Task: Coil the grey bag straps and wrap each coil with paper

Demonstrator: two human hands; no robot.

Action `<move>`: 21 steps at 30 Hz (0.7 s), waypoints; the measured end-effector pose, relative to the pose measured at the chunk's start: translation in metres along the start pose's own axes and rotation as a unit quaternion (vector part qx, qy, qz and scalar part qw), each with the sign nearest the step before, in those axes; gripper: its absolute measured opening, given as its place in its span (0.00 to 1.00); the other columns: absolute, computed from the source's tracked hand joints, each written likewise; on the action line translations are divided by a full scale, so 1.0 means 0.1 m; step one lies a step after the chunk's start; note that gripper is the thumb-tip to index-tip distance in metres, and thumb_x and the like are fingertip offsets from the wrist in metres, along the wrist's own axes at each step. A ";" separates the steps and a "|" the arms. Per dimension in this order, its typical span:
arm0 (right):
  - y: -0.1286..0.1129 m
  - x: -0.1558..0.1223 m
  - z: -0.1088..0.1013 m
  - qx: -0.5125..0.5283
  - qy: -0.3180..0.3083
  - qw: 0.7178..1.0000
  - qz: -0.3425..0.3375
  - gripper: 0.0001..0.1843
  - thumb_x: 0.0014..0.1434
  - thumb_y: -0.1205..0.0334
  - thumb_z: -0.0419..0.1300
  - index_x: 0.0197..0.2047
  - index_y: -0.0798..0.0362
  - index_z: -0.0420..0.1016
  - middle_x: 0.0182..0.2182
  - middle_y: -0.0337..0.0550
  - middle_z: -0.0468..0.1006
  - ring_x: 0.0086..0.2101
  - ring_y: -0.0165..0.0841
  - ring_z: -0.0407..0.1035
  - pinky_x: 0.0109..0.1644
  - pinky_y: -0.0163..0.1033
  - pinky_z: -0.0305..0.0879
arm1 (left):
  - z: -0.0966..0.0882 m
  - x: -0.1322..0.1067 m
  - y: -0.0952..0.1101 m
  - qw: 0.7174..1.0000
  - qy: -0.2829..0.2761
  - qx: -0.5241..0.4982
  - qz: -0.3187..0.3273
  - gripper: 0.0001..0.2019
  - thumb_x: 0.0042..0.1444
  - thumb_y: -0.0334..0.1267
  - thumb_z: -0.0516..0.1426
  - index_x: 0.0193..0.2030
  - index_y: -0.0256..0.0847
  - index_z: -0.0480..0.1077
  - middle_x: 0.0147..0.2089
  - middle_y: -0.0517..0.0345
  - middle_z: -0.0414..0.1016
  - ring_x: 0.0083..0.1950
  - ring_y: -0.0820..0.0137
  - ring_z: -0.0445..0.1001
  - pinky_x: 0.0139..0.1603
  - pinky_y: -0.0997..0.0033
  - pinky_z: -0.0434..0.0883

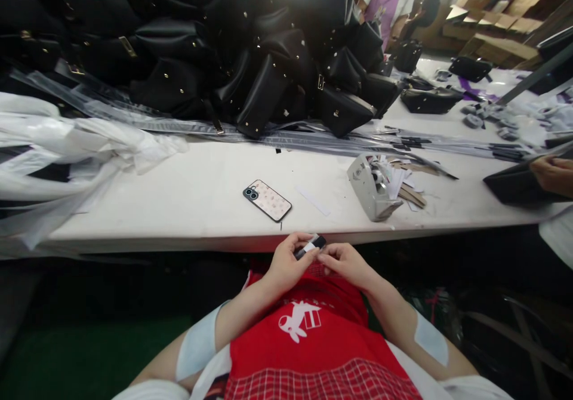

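Note:
Just off the table's front edge, my left hand [289, 261] is closed around a small black piece with a white band [310, 246]. What exactly this piece is I cannot make out. My right hand [347, 262] meets it from the other side, thumb and fingertips pinched together close to the piece's right end. Whatever lies between those fingertips is hidden or too small to name. On the white table beyond my hands lies a phone in a patterned case [267, 200], and a thin white strip [313, 200] rests to its right.
Black leather bags [264, 89] are heaped along the back. A white box [369, 194] with paper scraps stands right of the phone. White plastic wrapping [89, 143] covers the left side. At far right, a co-worker's hand [555, 175] touches a black bag; another person stands behind.

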State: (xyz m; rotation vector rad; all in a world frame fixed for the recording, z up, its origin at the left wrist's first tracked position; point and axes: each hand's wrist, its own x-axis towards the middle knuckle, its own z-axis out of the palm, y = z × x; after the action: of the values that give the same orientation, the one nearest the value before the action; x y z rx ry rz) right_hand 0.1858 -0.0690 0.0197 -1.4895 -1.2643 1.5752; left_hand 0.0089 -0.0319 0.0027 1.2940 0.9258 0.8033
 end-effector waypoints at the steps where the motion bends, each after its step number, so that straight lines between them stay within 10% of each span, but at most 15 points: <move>1: 0.00 0.01 0.01 0.025 -0.013 1.000 0.000 0.21 0.53 0.43 0.64 0.30 0.56 0.75 0.20 0.39 0.75 0.22 0.29 0.67 0.29 0.34 0.63 | 0.01 0.00 -0.01 1.000 0.020 -0.002 -0.001 0.16 0.56 0.44 0.59 0.47 0.36 0.69 0.41 0.49 0.79 0.42 0.65 0.78 0.45 0.68 0.73; 14: 0.03 0.07 0.19 0.072 -0.011 0.994 -0.081 0.18 0.56 0.47 0.63 0.33 0.56 0.79 0.27 0.42 0.78 0.29 0.33 0.71 0.38 0.39 0.69 | -0.02 -0.21 0.29 0.957 0.063 0.221 0.178 0.12 0.64 0.37 0.48 0.48 0.41 0.70 0.44 0.51 0.78 0.44 0.65 0.76 0.49 0.67 0.71; 21: 0.08 0.15 0.38 0.036 0.093 0.987 -0.129 0.24 0.50 0.40 0.64 0.21 0.55 0.76 0.20 0.39 0.72 0.26 0.34 0.66 0.30 0.37 0.65 | 0.03 -0.23 0.10 0.942 0.069 0.238 0.226 0.14 0.61 0.39 0.52 0.50 0.48 0.73 0.50 0.51 0.78 0.51 0.60 0.76 0.53 0.63 0.73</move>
State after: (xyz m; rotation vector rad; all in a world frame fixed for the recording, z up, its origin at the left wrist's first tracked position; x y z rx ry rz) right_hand 0.1480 -0.0666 0.0035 -1.3338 -1.2232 1.2698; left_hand 0.0020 -0.0527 0.0153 1.9387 0.9819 1.0753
